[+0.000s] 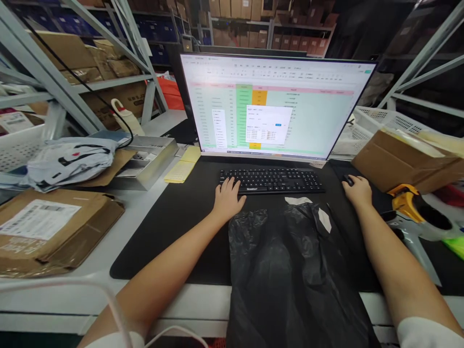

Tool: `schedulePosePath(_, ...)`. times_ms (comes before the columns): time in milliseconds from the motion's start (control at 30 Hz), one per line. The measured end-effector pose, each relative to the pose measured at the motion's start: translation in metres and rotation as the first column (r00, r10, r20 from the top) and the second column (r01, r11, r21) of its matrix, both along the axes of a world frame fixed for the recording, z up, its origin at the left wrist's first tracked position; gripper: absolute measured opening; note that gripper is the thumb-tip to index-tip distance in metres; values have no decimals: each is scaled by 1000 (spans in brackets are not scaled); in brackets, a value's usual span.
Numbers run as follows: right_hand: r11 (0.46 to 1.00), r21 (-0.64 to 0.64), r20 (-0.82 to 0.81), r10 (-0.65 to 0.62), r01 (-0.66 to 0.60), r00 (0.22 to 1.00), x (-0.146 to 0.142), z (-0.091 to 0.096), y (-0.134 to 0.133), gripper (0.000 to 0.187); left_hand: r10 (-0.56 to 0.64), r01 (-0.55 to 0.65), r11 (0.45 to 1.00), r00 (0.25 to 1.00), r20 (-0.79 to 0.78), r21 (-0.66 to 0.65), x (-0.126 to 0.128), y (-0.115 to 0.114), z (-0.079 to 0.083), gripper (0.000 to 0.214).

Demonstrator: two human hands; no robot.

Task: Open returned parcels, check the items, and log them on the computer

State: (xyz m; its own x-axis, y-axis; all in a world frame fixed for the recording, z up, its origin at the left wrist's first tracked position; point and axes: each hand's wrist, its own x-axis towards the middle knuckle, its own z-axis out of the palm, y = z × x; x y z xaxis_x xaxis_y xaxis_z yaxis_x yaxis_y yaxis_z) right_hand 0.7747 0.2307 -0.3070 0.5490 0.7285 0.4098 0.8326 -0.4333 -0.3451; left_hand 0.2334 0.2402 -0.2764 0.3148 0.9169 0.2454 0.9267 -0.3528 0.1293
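My left hand (227, 195) rests on the left end of a black keyboard (275, 180), fingers spread over the keys and holding nothing. My right hand (357, 189) lies curled over a black mouse (348, 180) on the right of the black desk mat (174, 227). A crumpled black plastic bag (290, 275) with small white labels lies on the mat between my forearms. Behind the keyboard stands a wide monitor (271, 106) showing a spreadsheet with a dialog box.
A yellow handheld scanner (411, 205) lies right of my right hand, beside a brown cardboard box (398, 162). At the left are a flattened labelled carton (47, 232), a grey mailer bag (68, 159), a metal tray (152, 162) and yellow pads (183, 166). Shelving surrounds the desk.
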Motion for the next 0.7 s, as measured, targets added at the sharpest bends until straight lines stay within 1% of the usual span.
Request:
schedulePosePath(133,999,51,3,-4,4,1000,2,-3,1,54,3,-3,1000,1000,-9,-2,0,1,-1,66)
schedulePosePath(400,995,87,13,46,-47,999,6,-8,4,52,9,-9,1000,1000,-17,-6,0,1,0,66)
schedulePosePath(700,994,104,5,25,-26,1000,6,-10,6,48,5,-5,1000,1000,-17,-5,-1,2,-1,66)
